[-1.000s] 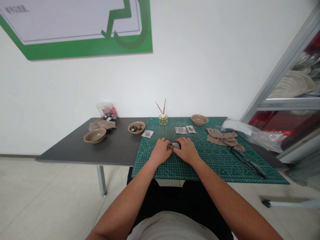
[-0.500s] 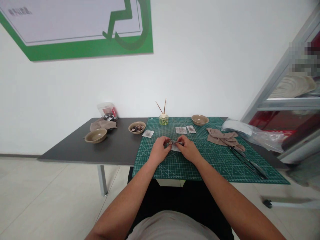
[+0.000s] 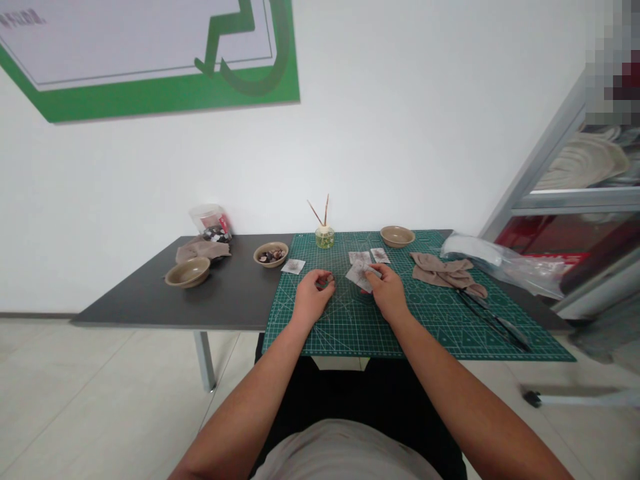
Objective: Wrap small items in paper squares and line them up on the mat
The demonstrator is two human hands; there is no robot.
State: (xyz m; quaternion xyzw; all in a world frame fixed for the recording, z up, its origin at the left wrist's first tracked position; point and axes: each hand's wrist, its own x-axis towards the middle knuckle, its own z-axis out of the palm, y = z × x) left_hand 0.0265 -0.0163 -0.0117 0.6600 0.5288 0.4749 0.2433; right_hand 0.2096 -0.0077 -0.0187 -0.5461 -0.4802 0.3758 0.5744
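My right hand (image 3: 389, 288) pinches a white paper square (image 3: 361, 275) with dark smudges, tilted above the green cutting mat (image 3: 345, 333). My left hand (image 3: 313, 293) is curled, thumb and fingertips close together, to the left of the paper. Something small and dark may be between those fingers, too little of it shows to name it. Behind the held paper lie two similar smudged squares, one larger (image 3: 359, 257) and one narrower (image 3: 380, 256). A third paper square (image 3: 293, 267) lies near the mat's left edge.
A bowl of small dark pieces (image 3: 271, 255) stands left of the mat, another bowl (image 3: 187, 273) farther left. At the back are a reed diffuser (image 3: 325, 237) and a bowl (image 3: 397, 236). A brown cloth (image 3: 443, 270), black-handled tool (image 3: 493, 320) and plastic bag (image 3: 500, 263) lie right.
My hands have moved apart. The paper that lay under both hands is now lifted in my right hand, and my left hand has drawn slightly left. The camera view has shifted slightly.
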